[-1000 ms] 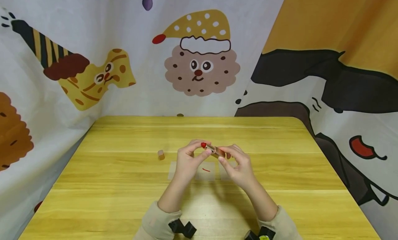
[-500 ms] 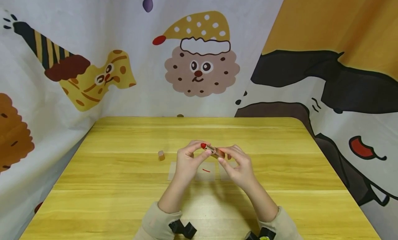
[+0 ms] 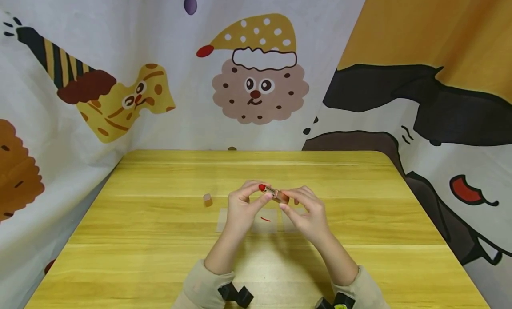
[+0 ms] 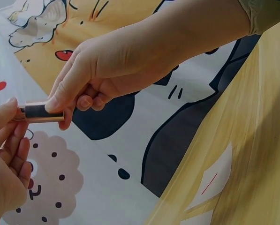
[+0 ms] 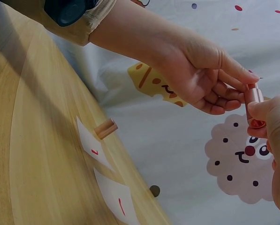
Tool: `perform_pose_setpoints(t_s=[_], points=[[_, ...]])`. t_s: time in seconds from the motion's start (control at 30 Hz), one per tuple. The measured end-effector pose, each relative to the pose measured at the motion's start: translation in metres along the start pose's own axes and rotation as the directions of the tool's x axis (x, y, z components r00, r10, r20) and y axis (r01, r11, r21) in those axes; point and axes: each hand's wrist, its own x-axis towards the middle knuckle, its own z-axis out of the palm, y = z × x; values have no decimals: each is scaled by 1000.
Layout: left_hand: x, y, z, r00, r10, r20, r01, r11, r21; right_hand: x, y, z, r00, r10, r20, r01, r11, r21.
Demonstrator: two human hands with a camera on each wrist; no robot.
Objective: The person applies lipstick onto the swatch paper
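Observation:
Both hands hold one lipstick above the table, tilted with its red tip toward the upper left. My left hand pinches the shiny metal collar below the tip between thumb and fingers. With thumb and index finger, my right hand pinches the rose-gold base; its other fingers are curled in the left wrist view. The lipstick cap stands on the table to the left of the hands. Below the hands lies a middle paper slip bearing a short red stroke.
A left paper slip and a right paper slip lie beside the middle one, partly covered by the hands. In the right wrist view, the slip near the cap carries a red mark. A printed curtain hangs behind the wooden table.
The right hand's thumb and index finger shift slightly on the lipstick base. The left hand, the cap and the paper slips stay where they were.

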Motion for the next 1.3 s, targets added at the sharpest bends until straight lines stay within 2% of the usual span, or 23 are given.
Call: perform_pose_setpoints(t_s=[0.7,1.0,1.3], points=[[-1,-2,1,999,42,5,-42,999,1,0,-2,1,999,28,-31,-29,999,-26],[-1,-1,1,999,36,12,-36,999,2,-2,-1,2,998,35,-55,-37,998,-45],[-1,-1,2,999,42,3,-42,999,0,-21,30,3,998,28,-56,-32,997,-71]])
